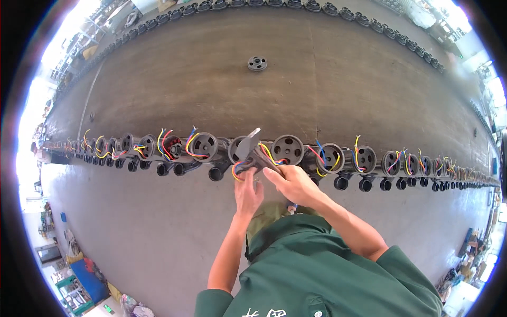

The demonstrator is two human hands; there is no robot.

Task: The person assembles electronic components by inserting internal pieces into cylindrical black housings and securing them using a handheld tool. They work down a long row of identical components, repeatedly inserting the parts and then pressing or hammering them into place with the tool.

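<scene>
Right grip (pixel 296 185) seems closed on the dark handle of a hammer-like grey tool (pixel 246 148) above round dark housings (pixel 288 150) along the bench's (pixel 211 90) near edge, left grip's (pixel 248 195) closure unclear beside coloured wires (pixel 235 171); likely stiff and weighty, the tool suits handle-end holding.

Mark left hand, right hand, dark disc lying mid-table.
Left hand (pixel 247 196), head view: back of hand.
Right hand (pixel 297 185), head view: back of hand.
Dark disc (pixel 257 63), head view: middle of its face.
</scene>
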